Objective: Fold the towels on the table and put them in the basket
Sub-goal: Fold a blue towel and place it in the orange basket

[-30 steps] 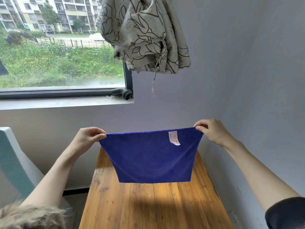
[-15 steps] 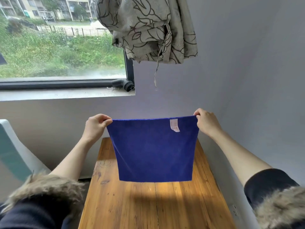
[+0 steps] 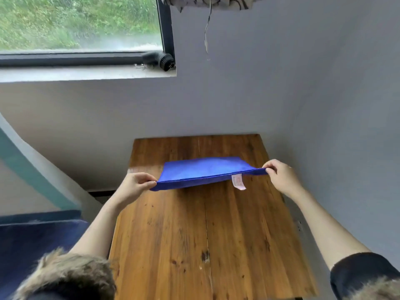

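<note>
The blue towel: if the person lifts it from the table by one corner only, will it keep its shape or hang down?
The blue towel is probably floppy: its near edge sags between the left hand and right hand. It is likely light, since fingertip pinches hold it. It should not slide far on the wooden table.

Both hands [image 3: 134, 185] [image 3: 281, 177] pinch blue towel [image 3: 203, 169], apparently touching table [image 3: 194, 234].
</note>
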`<state>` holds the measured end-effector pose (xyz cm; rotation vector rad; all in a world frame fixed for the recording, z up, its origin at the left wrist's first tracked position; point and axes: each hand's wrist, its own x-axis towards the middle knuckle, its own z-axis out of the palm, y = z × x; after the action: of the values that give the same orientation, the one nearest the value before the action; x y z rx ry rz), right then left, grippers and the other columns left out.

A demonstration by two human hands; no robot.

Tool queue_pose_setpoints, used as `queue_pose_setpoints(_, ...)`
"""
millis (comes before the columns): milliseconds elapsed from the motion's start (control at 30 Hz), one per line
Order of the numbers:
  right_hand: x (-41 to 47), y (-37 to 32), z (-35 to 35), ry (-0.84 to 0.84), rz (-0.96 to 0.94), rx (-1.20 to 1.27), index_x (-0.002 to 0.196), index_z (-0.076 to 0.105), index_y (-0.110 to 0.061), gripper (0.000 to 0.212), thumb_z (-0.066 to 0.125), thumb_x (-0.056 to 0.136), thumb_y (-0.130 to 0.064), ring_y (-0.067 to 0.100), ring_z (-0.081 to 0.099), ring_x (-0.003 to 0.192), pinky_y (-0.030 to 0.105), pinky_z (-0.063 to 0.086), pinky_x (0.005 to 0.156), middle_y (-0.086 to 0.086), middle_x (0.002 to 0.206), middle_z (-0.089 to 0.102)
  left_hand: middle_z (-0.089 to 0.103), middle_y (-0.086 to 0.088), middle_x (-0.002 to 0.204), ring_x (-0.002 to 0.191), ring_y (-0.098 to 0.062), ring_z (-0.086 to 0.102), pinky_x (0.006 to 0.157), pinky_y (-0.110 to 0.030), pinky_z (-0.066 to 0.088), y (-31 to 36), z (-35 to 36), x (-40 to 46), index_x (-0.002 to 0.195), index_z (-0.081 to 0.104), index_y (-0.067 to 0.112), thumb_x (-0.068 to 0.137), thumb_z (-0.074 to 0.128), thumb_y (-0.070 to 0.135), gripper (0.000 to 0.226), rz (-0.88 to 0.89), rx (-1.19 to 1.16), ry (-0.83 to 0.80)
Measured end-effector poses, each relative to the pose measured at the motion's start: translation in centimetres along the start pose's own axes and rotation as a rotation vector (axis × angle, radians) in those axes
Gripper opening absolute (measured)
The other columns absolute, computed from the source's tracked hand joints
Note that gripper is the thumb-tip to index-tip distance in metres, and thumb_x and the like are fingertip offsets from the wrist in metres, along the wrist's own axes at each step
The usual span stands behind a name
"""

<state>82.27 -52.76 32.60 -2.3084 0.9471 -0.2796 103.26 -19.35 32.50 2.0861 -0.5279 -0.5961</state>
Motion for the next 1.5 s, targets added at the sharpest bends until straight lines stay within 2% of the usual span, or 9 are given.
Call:
queue_pose_setpoints(133, -3.6, 4.9, 3.1, -0.337, 0.156, -0.113, 0.082, 0.061, -0.019, 0.019, 0.051, 0.090, -0.006, 0.019, 0.056, 0.087, 0.024, 0.037, 0.075, 0.003, 0.089, 0.063, 0.067, -0.008, 0.081, 0.075, -0.016, 0.059, 0.065, -0.015, 0.048, -5.1, 3.2, -2.1, 0.082, 0.068, 0.004, 0.086, 0.062, 0.004, 0.007, -0.231, 0.057, -0.237)
queue_pose_setpoints(333, -6.7, 8.3, 5.9, -0.500, 0.348, -0.048, 0.071, 0.059, -0.025, 0.028, 0.053, 0.090, -0.005, 0.019, 0.057, 0.079, 0.029, 0.046, 0.076, -0.001, 0.080, 0.061, 0.067, -0.005, 0.088, 0.082, -0.014, 0.061, 0.070, -0.021, 0.051, -8.7, 5.6, -3.8, 0.091, 0.069, 0.003, 0.089, 0.060, 0.009, 0.010, -0.389, 0.052, -0.362)
queue_pose_setpoints(467, -5.6, 9.0, 6.9, -0.441, 0.428, 0.084, 0.075, 0.062, -0.020, 0.024, 0.052, 0.091, -0.003, 0.021, 0.059, 0.085, 0.034, 0.052, 0.078, 0.002, 0.085, 0.063, 0.068, -0.006, 0.090, 0.085, -0.016, 0.062, 0.072, -0.022, 0.051, -8.9, 6.1, -2.6, 0.090, 0.068, 0.005, 0.089, 0.060, 0.010, 0.010, -0.373, 0.029, -0.254)
queue_pose_setpoints(633, -2.2, 8.8, 8.9, -0.282, 0.419, 0.199, 0.091, 0.064, -0.006, 0.012, 0.052, 0.091, -0.002, 0.020, 0.056, 0.085, 0.020, 0.048, 0.065, 0.008, 0.090, 0.061, 0.066, 0.000, 0.087, 0.081, -0.012, 0.061, 0.069, -0.019, 0.047, -8.9, 6.8, 0.8, 0.090, 0.066, 0.010, 0.088, 0.061, 0.010, 0.006, -0.303, 0.028, -0.086)
queue_pose_setpoints(867, 1.7, 10.6, 12.7, -0.248, 0.430, 0.200, 0.100, 0.065, -0.002, 0.016, 0.053, 0.090, -0.003, 0.018, 0.055, 0.090, 0.021, 0.046, 0.074, 0.008, 0.096, 0.062, 0.070, 0.001, 0.088, 0.088, -0.020, 0.064, 0.077, -0.044, 0.053, -11.8, 7.9, 5.6, 0.078, 0.066, 0.026, 0.087, 0.063, 0.015, 0.015, -0.341, 0.079, -0.068)
queue_pose_setpoints(933, 2.3, 11.2, 13.9, -0.239, 0.440, 0.196, 0.100, 0.065, -0.004, 0.015, 0.054, 0.090, -0.003, 0.018, 0.055, 0.090, 0.015, 0.043, 0.068, 0.010, 0.096, 0.062, 0.069, -0.002, 0.089, 0.088, -0.021, 0.064, 0.077, -0.040, 0.053, -13.0, 8.9, 6.4, 0.079, 0.066, 0.023, 0.087, 0.063, 0.015, 0.012, -0.367, 0.097, -0.058)
queue_pose_setpoints(1133, 3.8, 12.7, 16.7, -0.204, 0.514, 0.167, 0.104, 0.064, -0.005, 0.017, 0.056, 0.090, -0.010, 0.026, 0.060, 0.097, 0.034, 0.046, 0.087, 0.015, 0.104, 0.066, 0.066, -0.003, 0.091, 0.085, -0.018, 0.058, 0.080, -0.027, 0.044, -15.0, 11.1, 9.3, 0.094, 0.069, 0.013, 0.088, 0.060, 0.013, 0.011, -0.408, 0.153, 0.008)
queue_pose_setpoints(1267, 3.7, 12.5, 17.5, -0.154, 0.539, 0.140, 0.114, 0.058, -0.002, 0.031, 0.055, 0.093, -0.024, 0.027, 0.058, 0.102, 0.028, 0.041, 0.079, 0.013, 0.105, 0.065, 0.063, -0.005, 0.090, 0.086, -0.022, 0.056, 0.074, -0.028, 0.040, -16.1, 12.1, 10.1, 0.098, 0.065, 0.016, 0.086, 0.063, 0.023, 0.013, -0.462, 0.188, 0.064)
queue_pose_setpoints(1500, 1.9, 13.1, 17.5, -0.084, 0.602, 0.260, 0.109, 0.059, -0.005, 0.029, 0.059, 0.091, -0.027, 0.023, 0.059, 0.101, 0.030, 0.044, 0.078, 0.010, 0.107, 0.064, 0.062, -0.001, 0.085, 0.078, -0.013, 0.054, 0.073, -0.030, 0.046, -16.4, 12.9, 8.4, 0.101, 0.064, 0.010, 0.087, 0.064, 0.030, 0.024, -0.600, -0.100, 0.196)
